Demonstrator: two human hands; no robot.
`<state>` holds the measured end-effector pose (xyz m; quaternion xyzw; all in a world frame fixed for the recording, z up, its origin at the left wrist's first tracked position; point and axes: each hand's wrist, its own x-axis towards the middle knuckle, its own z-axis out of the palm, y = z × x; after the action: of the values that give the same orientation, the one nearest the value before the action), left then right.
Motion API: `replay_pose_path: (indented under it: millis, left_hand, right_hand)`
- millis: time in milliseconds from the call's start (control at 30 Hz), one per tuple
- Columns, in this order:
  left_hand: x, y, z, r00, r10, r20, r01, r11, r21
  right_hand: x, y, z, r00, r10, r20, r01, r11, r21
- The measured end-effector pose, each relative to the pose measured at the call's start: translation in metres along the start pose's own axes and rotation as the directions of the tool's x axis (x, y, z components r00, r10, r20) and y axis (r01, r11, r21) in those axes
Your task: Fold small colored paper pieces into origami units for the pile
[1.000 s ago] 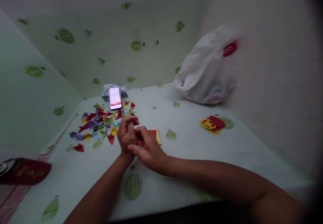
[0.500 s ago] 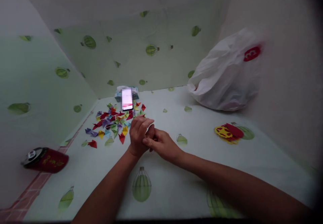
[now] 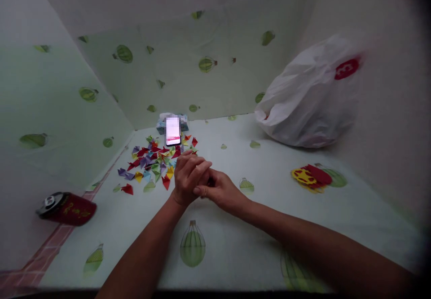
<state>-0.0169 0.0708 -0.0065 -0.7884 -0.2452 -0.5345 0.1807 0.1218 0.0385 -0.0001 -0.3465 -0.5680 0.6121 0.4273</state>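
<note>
My left hand (image 3: pixel 190 180) and my right hand (image 3: pixel 220 190) meet over the middle of the table, fingers curled and touching. The right thumb presses against the left hand's fingers. Whatever lies between them is mostly covered; only a small dark patch shows, too dim to name. Just beyond and left of my hands spreads a pile of small folded paper pieces (image 3: pixel 156 171) in red, purple, yellow, green, orange and blue. A phone (image 3: pixel 173 132) with a lit screen leans against a tissue box (image 3: pixel 184 123) behind the pile.
A red drink can (image 3: pixel 72 209) stands at the left edge. A full white plastic bag (image 3: pixel 306 101) rests at the back right. Red and yellow paper cut-outs (image 3: pixel 310 176) lie on the right side of the balloon-patterned table cover (image 3: pixel 235 245). Walls rise behind and at both sides.
The whole view has shifted slightly, so things appear a little further right. My hands stay together, the left fingers now curled more closely over the right ones. The red glimpse between them is less visible.
</note>
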Motion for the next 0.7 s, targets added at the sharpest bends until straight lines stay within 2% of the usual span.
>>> replay_pose_path:
  millis: [67, 133, 233, 300, 467, 700]
  left_hand:
    - [0.0006, -0.0001, -0.0008, 1.000, 0.026, 0.006, -0.026, 1.000, -0.008]
    - [0.0013, 0.0004, -0.0013, 0.999, 0.042, 0.024, -0.042, 0.999, -0.015]
    - [0.0018, 0.0005, -0.0020, 0.998, 0.037, 0.042, -0.036, 0.999, -0.021]
    - [0.0016, -0.0001, -0.0024, 0.998, 0.041, 0.039, -0.040, 0.999, -0.021]
    - [0.0005, -0.0010, -0.0013, 0.997, 0.055, 0.045, -0.054, 0.998, -0.016]
    - [0.0035, -0.0026, -0.0032, 0.996, 0.064, 0.061, -0.065, 0.998, 0.010]
  right_hand:
    - [-0.0002, -0.0001, 0.0019, 0.999, -0.002, 0.043, -0.002, 0.994, 0.111]
    - [0.0012, -0.0001, 0.0022, 0.993, 0.043, 0.113, -0.064, 0.979, 0.192]
    - [0.0038, -0.0006, 0.0005, 0.986, 0.110, 0.126, -0.126, 0.984, 0.124]
    - [0.0040, -0.0010, 0.0003, 0.988, 0.111, 0.104, -0.119, 0.990, 0.071]
    - [0.0007, 0.0002, 0.0032, 0.993, 0.055, 0.107, -0.071, 0.986, 0.150]
    - [0.0033, 0.0005, 0.0027, 0.990, 0.115, 0.080, -0.123, 0.988, 0.097]
